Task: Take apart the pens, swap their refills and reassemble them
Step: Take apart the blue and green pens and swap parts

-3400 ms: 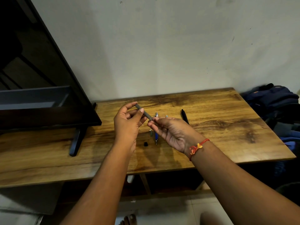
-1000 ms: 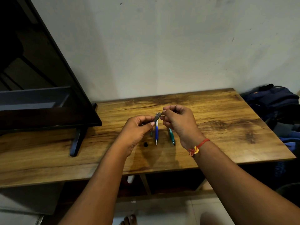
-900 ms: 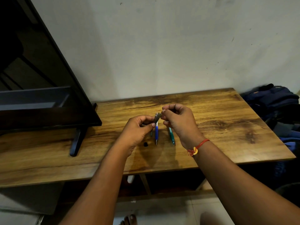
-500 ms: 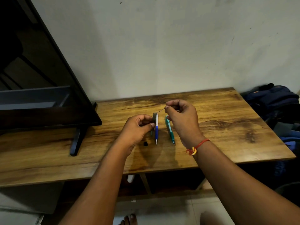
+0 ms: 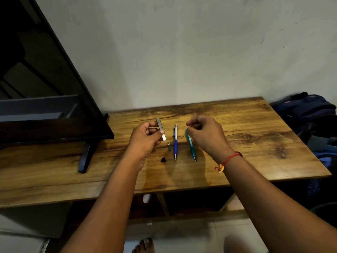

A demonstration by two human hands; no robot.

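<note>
My left hand (image 5: 145,138) holds a short grey pen barrel (image 5: 161,129) upright between thumb and fingers, above the wooden table (image 5: 255,143). My right hand (image 5: 206,136) is curled and pinches a thin refill (image 5: 185,132), which is barely visible and is apart from the barrel. Between my hands a blue-and-silver pen (image 5: 175,143) lies on the table. A teal pen (image 5: 191,146) lies beside it, partly under my right hand. A small grey piece (image 5: 169,147) and a small black cap (image 5: 163,159) lie near my left wrist.
A dark TV (image 5: 45,99) on a stand (image 5: 85,156) fills the table's left side. Dark bags (image 5: 310,115) are piled off the right edge. The wall is close behind. Bare wood lies to the right of my right hand.
My right hand has drawn the thin refill out of the grey barrel and moved right. My left hand has carried the barrel left, so the hands are apart.
</note>
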